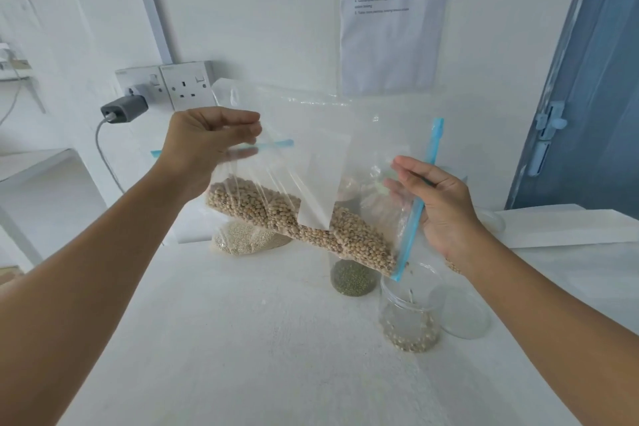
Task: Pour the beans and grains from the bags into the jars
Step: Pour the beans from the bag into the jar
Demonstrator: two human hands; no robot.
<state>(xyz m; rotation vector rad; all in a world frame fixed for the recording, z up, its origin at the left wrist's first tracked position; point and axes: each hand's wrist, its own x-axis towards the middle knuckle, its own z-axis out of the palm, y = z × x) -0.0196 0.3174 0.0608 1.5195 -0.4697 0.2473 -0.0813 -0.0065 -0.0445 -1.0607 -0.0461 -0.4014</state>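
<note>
Both hands held the clear zip bag [311, 162] above the white table [242, 339]: the left hand [207, 145] pinched its upper corner at ten o'clock, the right hand [439, 204] gripped the blue zip edge [420, 204] at three o'clock. Pale black-eyed beans [301, 221] sloped toward the lower corner, just over an open clear jar [411, 308] holding a few beans. A jar of green beans [352, 277] and a grain bag [245, 239] sat behind.

Bare test room — white walls, taped instruction sheet [392, 17], wall sockets [166, 85]
</note>
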